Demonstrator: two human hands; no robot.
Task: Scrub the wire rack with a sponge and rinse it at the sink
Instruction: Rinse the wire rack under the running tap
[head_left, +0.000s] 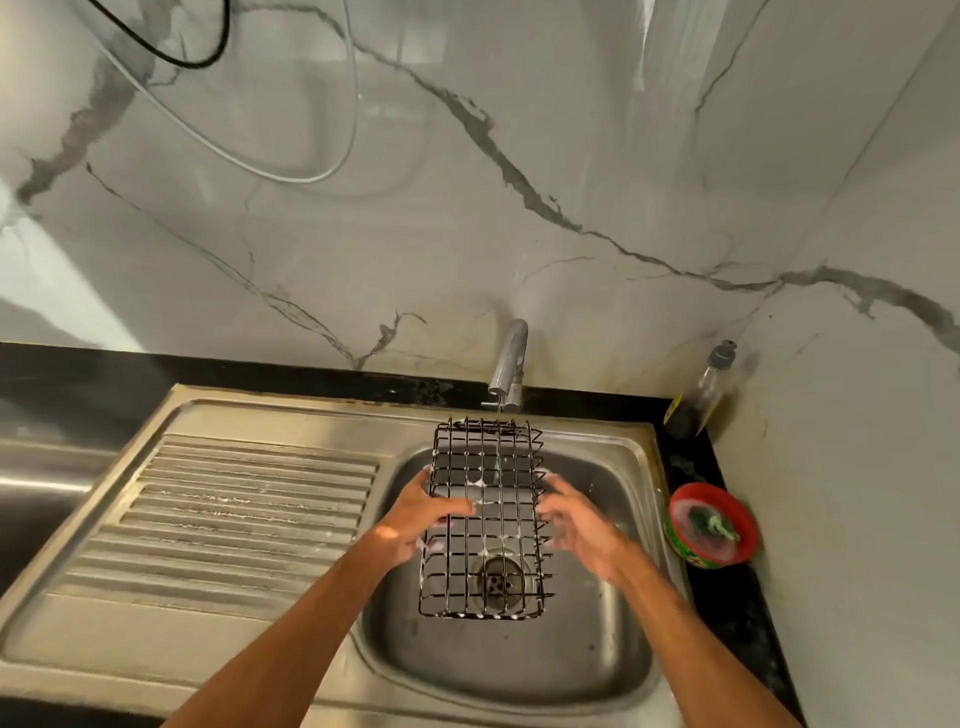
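A black wire rack (488, 525) with soap foam on its bars is held over the steel sink basin (587, 660), its far end under the tap (510, 364). A thin stream of water falls from the tap onto the rack. My left hand (426, 514) grips the rack's left side, thumb across the top of the wires. My right hand (576, 525) is at the rack's right edge with fingers spread and blurred; whether it grips the wires I cannot tell. A green scrub sponge (709, 525) lies in a red soap tub (711, 530) on the counter to the right.
The ribbed steel drainboard (234, 519) lies left of the basin. A dark bottle (698, 395) with a grey cap stands in the back right corner. Marble wall panels rise behind and to the right. The drain (498, 579) shows through the rack.
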